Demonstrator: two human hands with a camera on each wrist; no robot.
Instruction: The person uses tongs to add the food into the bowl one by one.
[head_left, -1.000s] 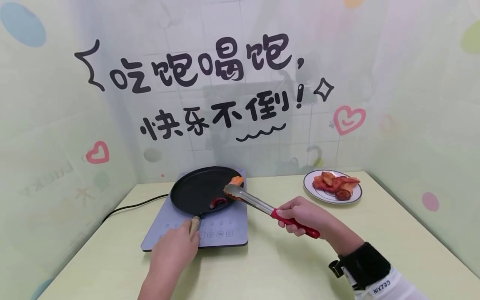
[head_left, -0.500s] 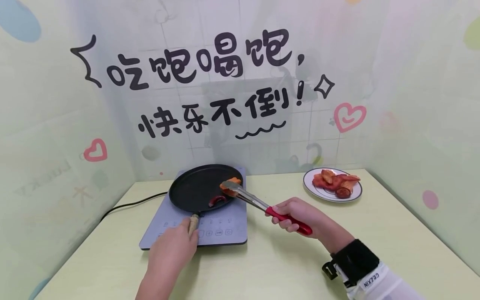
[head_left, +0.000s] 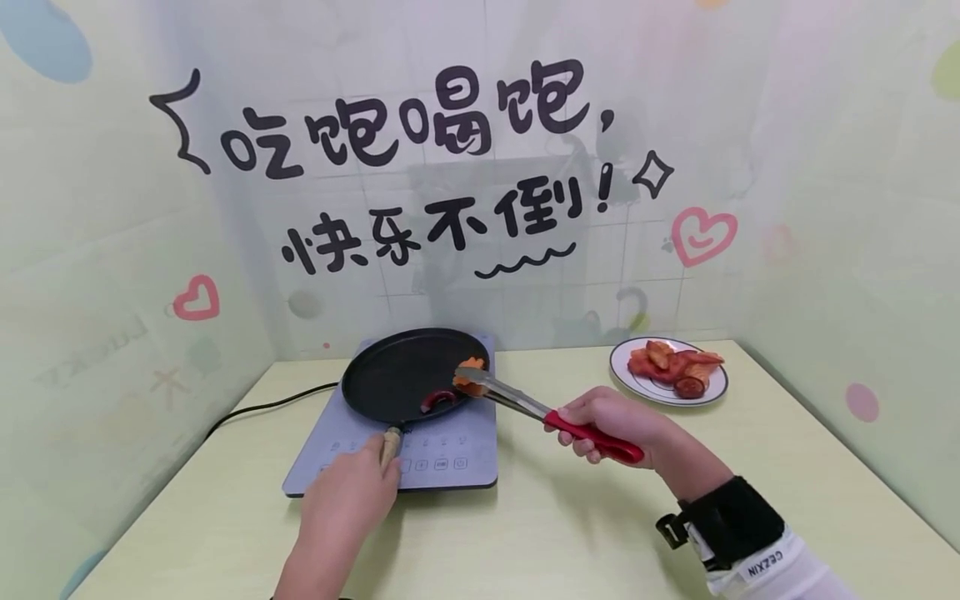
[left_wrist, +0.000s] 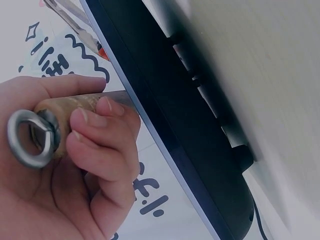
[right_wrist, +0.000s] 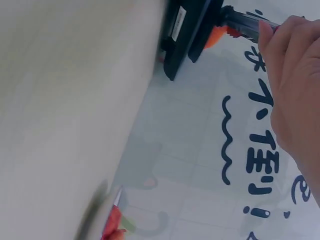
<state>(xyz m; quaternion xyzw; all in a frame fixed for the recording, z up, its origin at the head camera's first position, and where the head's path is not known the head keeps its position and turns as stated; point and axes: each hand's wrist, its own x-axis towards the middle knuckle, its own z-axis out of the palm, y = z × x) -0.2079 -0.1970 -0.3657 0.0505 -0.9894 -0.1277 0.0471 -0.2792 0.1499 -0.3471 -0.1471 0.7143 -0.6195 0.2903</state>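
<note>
A person's left hand (head_left: 348, 504) grips the wooden handle (head_left: 389, 450) of a flat black frying pan (head_left: 401, 367). In the left wrist view the fingers curl round that handle (left_wrist: 75, 106), which ends in a metal ring (left_wrist: 15, 137). The right hand (head_left: 611, 423) holds metal tongs (head_left: 517, 395) by their red grips. At the pan's right side, the tongs' tips are around an orange, ruffled-edged food piece (head_left: 470, 387), partly hidden by the tongs. A dark red, curved sausage-like piece (head_left: 438, 401) lies in the pan near its front right rim.
The pan is over a grey induction cooker (head_left: 330, 462), with a black cable (head_left: 270, 410) running left. A white plate (head_left: 626, 383) of reddish and orange food pieces (head_left: 671, 367) stands at the table's back right. Printed wall sheets enclose the pale table (head_left: 585, 533).
The tongs and the orange piece have shifted left over the pan, then slightly back right. The left hand stays on the pan handle, and the sausage-like piece lies in much the same spot.
</note>
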